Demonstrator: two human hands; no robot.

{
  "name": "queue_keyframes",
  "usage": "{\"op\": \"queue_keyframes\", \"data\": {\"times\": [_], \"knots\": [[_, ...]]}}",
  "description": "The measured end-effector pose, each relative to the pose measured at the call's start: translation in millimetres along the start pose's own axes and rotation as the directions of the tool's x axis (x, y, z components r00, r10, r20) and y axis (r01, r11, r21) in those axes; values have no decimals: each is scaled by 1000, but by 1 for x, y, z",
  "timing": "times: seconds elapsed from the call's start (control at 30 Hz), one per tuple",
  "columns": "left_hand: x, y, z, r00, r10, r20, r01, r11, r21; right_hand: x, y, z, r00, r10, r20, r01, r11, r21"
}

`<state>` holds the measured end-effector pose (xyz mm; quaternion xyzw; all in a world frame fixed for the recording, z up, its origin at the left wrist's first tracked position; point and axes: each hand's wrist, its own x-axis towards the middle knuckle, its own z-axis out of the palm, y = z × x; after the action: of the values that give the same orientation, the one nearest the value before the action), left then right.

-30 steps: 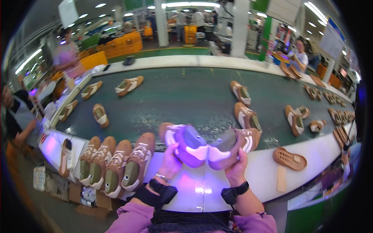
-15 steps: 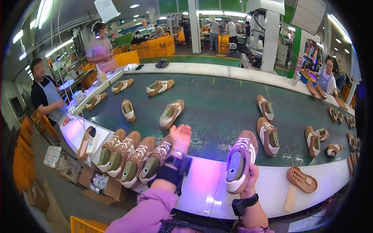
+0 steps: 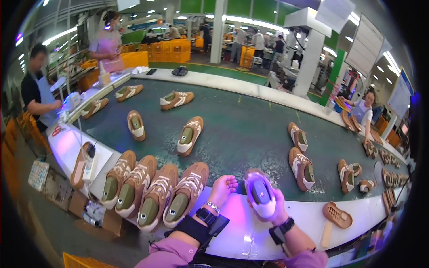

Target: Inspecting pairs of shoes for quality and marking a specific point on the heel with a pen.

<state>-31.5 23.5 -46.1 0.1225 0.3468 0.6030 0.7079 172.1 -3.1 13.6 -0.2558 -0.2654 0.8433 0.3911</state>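
Shoe point(image 3: 261, 196) in the right fingers point(image 3: 278, 196), left fingers point(image 3: 229, 182) near but apart.

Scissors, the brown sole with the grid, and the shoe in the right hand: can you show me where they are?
Red scissors point(image 3: 56, 131): head view, on the handles.
Brown sole point(image 3: 338, 215): head view, on the grid near its middle.
Held shoe point(image 3: 266, 208): head view, on the white heel.
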Motion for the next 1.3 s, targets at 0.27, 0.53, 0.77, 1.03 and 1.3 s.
{"op": "queue_keyframes", "data": {"times": [0.27, 0.53, 0.77, 1.03, 1.3], "knots": [[-1, 12, 12, 998, -70, 7, 70, 994, -87, 258, -87, 53, 943, -234, 235, 213, 971, 111], [0, 19, -2, 999, -14, -40, 6, 982, -189, 197, -12, 51, 998, -68, 17, 59, 691, -721], [12, 5, -4, 999, -48, 24, 49, 999, -20, 83, -124, -74, 484, -825, 292, -131, -399, -908], [5, -1, 3, 1000, -23, 13, 22, 998, 54, 11, -184, -214, 644, -516, -565, -334, 475, -814], [-6, 2, 12, 997, 29, 78, -45, 975, 218, 11, -125, -108, 907, -198, -371, 39, 918, -394]]}}
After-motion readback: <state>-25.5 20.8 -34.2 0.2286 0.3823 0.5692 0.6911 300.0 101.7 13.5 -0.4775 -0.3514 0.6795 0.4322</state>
